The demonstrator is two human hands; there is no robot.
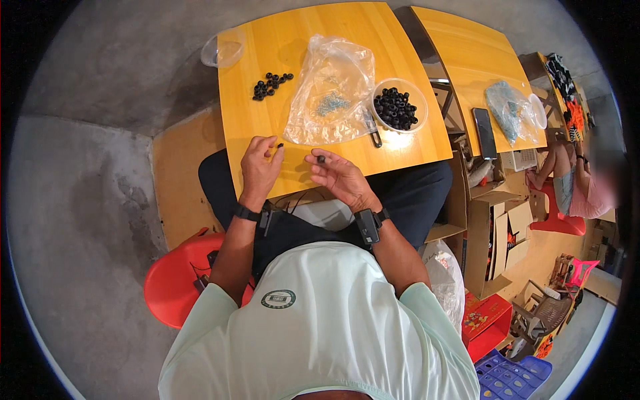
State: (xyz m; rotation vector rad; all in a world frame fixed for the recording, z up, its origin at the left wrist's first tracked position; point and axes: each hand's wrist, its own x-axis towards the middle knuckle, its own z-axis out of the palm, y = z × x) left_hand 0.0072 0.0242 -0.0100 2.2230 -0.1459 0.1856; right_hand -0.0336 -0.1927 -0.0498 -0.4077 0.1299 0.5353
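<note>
Worktop: yellow wood-grain (413, 152), its near edge drawn up over the person's lap, presumably to keep the work under the eyes.
Right hand: palm half turned up (343, 179), fingers loosely curled, a dark round piece (321, 159) gripped at the fingertips, likely because it is so small.
Left hand: thumb and forefinger nearly closed (260, 167) on a tiny black piece (281, 145), over the worktop's near part.
Clear bag: spread flat beyond the hands (353, 63), pale bits on it, probably to keep them from scattering.
Bowl: right of the bag (423, 113), full of black beads (398, 109), handy for the right hand.
Loose pile: more black beads (270, 87) left of the bag, apart from the bowl.
Empty tub: transparent (230, 48), at the far left corner.
Second worktop: off right (460, 47), carrying a phone (485, 133).
</note>
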